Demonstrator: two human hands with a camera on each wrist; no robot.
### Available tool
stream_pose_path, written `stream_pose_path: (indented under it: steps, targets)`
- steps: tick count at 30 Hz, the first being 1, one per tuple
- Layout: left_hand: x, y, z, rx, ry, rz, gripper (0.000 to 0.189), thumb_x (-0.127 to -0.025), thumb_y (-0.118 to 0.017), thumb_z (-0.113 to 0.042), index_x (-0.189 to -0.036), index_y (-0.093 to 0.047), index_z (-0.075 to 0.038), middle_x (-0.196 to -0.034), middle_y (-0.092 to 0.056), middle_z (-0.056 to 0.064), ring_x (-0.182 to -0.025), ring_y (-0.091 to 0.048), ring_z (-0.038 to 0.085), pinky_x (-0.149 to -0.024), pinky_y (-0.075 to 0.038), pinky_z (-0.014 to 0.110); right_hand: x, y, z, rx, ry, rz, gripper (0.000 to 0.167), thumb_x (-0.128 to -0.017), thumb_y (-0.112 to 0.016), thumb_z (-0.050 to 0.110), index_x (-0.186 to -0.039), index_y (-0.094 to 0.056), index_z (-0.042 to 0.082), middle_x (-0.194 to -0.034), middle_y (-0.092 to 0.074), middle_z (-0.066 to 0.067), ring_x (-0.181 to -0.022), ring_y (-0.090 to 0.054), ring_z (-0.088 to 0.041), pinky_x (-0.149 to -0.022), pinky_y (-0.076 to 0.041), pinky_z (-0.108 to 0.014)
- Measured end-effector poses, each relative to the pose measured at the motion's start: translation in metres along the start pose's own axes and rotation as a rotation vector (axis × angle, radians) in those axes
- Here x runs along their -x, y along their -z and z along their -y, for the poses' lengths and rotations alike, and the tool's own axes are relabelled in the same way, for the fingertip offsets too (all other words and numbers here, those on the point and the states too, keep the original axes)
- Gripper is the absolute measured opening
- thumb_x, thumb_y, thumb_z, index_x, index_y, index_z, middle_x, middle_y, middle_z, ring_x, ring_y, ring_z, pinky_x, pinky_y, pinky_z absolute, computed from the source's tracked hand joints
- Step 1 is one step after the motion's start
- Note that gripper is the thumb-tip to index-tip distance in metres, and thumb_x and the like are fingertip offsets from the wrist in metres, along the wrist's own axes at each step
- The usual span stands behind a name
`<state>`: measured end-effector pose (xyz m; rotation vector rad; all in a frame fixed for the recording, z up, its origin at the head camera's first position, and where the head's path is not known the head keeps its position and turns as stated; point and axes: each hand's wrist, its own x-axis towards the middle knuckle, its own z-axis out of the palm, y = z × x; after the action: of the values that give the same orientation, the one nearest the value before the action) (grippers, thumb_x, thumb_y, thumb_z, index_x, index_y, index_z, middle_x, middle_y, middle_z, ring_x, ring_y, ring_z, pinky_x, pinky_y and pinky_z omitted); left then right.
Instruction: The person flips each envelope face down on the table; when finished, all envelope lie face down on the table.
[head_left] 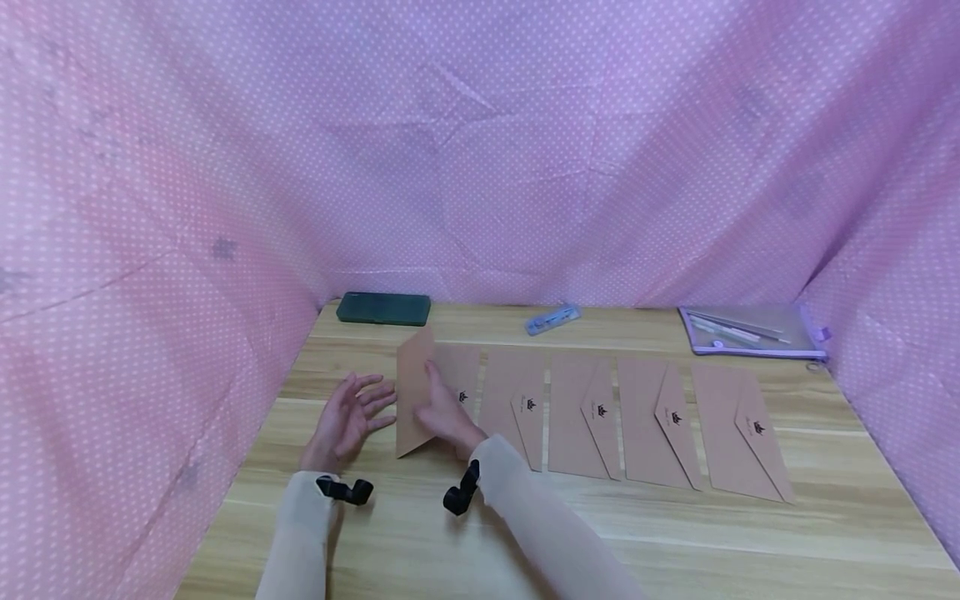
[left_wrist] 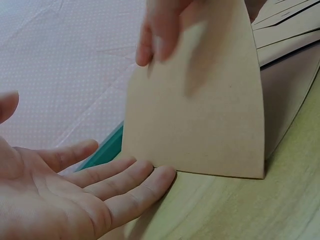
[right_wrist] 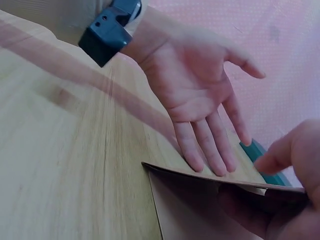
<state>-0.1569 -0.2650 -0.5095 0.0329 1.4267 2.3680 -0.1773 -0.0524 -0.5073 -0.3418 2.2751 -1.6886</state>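
Note:
My right hand (head_left: 450,412) grips a brown kraft envelope (head_left: 415,392) by its side, thumb on the near face and fingers behind. The envelope stands tilted up off the table, its plain face towards my left hand (head_left: 352,421). That hand is spread palm up, and in the left wrist view its fingertips (left_wrist: 162,175) lie at the envelope's lower edge; whether they touch it I cannot tell. Just right of the held envelope begins a row of several brown envelopes (head_left: 517,408), lying flat with pointed flaps and black crown prints. The first is partly hidden by my right hand.
Along the back of the wooden table (head_left: 480,533) lie a dark green case (head_left: 384,309), a small blue-and-clear packet (head_left: 553,319) and a see-through zip pouch (head_left: 795,337) with pens inside. Pink dotted cloth (head_left: 480,167) hangs behind and on both sides.

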Motion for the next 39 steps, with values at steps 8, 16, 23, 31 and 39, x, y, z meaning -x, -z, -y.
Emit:
stream_pose_path:
  steps: [8, 16, 23, 31, 39]
  targets:
    - [-0.007, 0.004, 0.003, -0.016, -0.012, -0.102, 0.035, -0.11, -0.033, -0.03, -0.136, -0.046, -0.009, -0.123, -0.068, 0.002, -0.122, -0.064, 0.02, -0.099, -0.056, 0.042, -0.017, 0.002, -0.009, -0.061, -0.053, -0.054, 0.091, -0.078, -0.05, -0.013, -0.16, -0.02, 0.01, -0.166, -0.027, -0.013, -0.153, -0.026, -0.027, -0.125, -0.025, -0.048]
    - [-0.003, -0.009, 0.015, -0.09, -0.015, -0.344, 0.017, -0.104, -0.049, -0.012, -0.121, -0.049, -0.009, -0.102, -0.074, 0.001, -0.097, -0.073, 0.017, -0.085, -0.061, 0.034, -0.021, 0.006, -0.007, -0.138, -0.07, -0.117, 0.093, -0.072, -0.053, -0.014, -0.158, -0.027, 0.011, -0.164, -0.031, -0.013, -0.151, -0.03, -0.028, -0.124, -0.027, -0.049]
    - [0.008, -0.022, 0.026, -0.103, -0.028, -0.342, 0.03, -0.098, -0.049, 0.005, -0.127, -0.044, -0.004, -0.094, -0.074, -0.002, -0.084, -0.072, 0.012, -0.074, -0.061, 0.028, -0.021, 0.009, -0.001, -0.192, -0.059, -0.122, 0.094, -0.072, -0.055, -0.015, -0.158, -0.028, 0.011, -0.165, -0.029, -0.011, -0.152, -0.027, -0.03, -0.124, -0.026, -0.05]
    - [0.015, -0.028, 0.038, 0.018, -0.111, -0.265, 0.043, -0.092, -0.05, 0.018, -0.129, -0.049, -0.005, -0.095, -0.074, -0.004, -0.083, -0.07, 0.007, -0.071, -0.06, 0.023, -0.02, 0.008, 0.002, -0.284, -0.082, -0.137, 0.091, -0.074, -0.057, -0.013, -0.157, -0.031, 0.016, -0.165, -0.029, -0.009, -0.15, -0.028, -0.03, -0.122, -0.029, -0.051]
    - [0.018, -0.026, 0.04, 0.025, -0.149, -0.293, 0.045, -0.091, -0.051, 0.02, -0.128, -0.053, -0.007, -0.093, -0.075, -0.003, -0.079, -0.071, 0.008, -0.068, -0.06, 0.023, -0.019, 0.006, 0.001, -0.303, -0.095, -0.134, 0.088, -0.077, -0.061, -0.01, -0.155, -0.034, 0.021, -0.164, -0.031, -0.006, -0.149, -0.031, -0.027, -0.123, -0.027, -0.048]
